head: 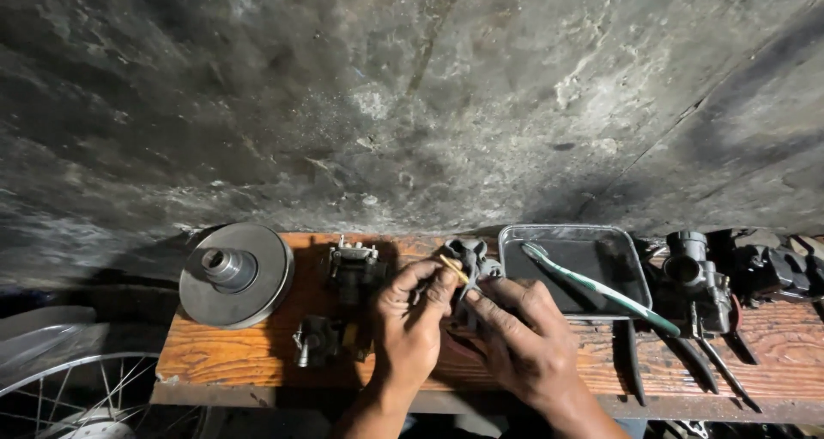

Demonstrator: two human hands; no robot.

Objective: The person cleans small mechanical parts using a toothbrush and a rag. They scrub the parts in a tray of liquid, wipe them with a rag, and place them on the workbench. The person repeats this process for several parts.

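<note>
My left hand (410,323) and my right hand (524,336) meet over a wooden bench (223,353), both gripping a small grey metal engine part (470,259). A thin yellowish stick (454,269) pokes out between my left fingers against the part. The lower half of the part is hidden behind my fingers.
A round metal pulley disc (236,274) lies at the bench's left. Two dark carburettor-like parts (354,267) (316,340) sit beside my left hand. A metal tray (631,272) holds a green-and-white toothbrush (601,289). More dark parts (699,276), pliers (717,362) and a spoked wheel (69,396) surround it. A rough wall rises behind.
</note>
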